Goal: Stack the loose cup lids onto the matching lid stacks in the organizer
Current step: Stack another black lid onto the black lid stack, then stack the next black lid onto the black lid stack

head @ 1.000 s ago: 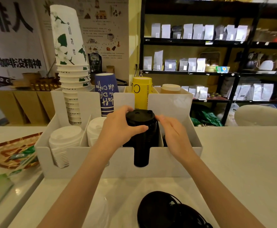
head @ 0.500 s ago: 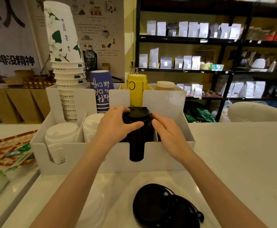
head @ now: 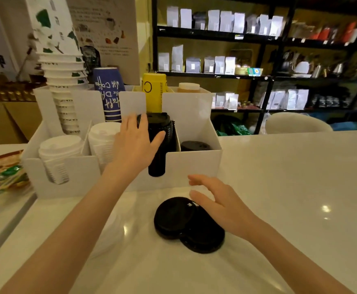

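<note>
A white organizer (head: pixel 194 166) stands on the counter. Its front row holds two white lid stacks (head: pixel 58 149), a tall black lid stack (head: pixel 159 145) and a short black lid stack (head: pixel 194 146). My left hand (head: pixel 138 145) rests spread against the left side of the tall black stack, fingers apart. Two loose black lids (head: pixel 173 217) lie overlapping on the counter in front of the organizer. My right hand (head: pixel 213 202) hovers open just above their right side, holding nothing.
Paper cup stacks (head: pixel 61 71) in white, blue and yellow fill the organizer's back row. A woven tray with packets (head: pixel 1 172) sits at the left. Dark shelves with pouches (head: pixel 215 43) rise behind the white counter (head: pixel 290 187). A faint white lid (head: pixel 109 234) lies near my left forearm.
My right hand left the tall black stack and dropped toward me over the loose black lids. My left hand loosened from a grip to a spread touch on the stack.
</note>
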